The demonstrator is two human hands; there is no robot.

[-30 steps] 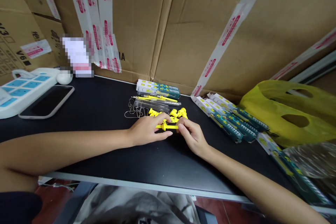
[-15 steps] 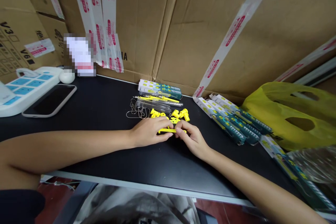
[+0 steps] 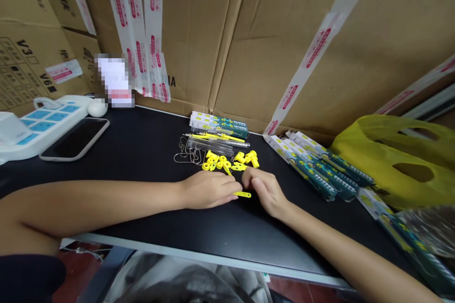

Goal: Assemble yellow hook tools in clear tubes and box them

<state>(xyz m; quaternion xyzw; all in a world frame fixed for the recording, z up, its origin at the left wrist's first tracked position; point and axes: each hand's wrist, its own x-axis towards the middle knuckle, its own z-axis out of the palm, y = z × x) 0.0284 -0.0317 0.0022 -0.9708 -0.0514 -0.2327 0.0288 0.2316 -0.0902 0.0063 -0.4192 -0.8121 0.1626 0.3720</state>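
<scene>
My left hand [image 3: 213, 190] is closed on a thin yellow plastic strip [image 3: 243, 194], whose end with a small hole sticks out past my fingertips. Close to its right, my right hand [image 3: 265, 188] has its fingers curled in towards the palm; anything inside them is hidden. Just beyond both hands lie several small yellow plastic pieces [image 3: 252, 158], some like rings and some like short tubes. Behind these are clear plastic tubes [image 3: 209, 144], thin yellow rods [image 3: 216, 137] and bent metal wire hooks [image 3: 188, 155].
Printed boxes [image 3: 220, 124] lie at the back, and more boxes [image 3: 313, 165] slant along the right beside a yellow plastic bag [image 3: 384, 156]. At the left are a phone [image 3: 76, 139] and a white power strip [image 3: 46, 120]. Cardboard [image 3: 199, 33] walls the back of the black table [image 3: 199, 234].
My right hand has let go of the yellow strip and drawn its fingers in. The strip, still in my left hand, now sits lower and farther inside the grip.
</scene>
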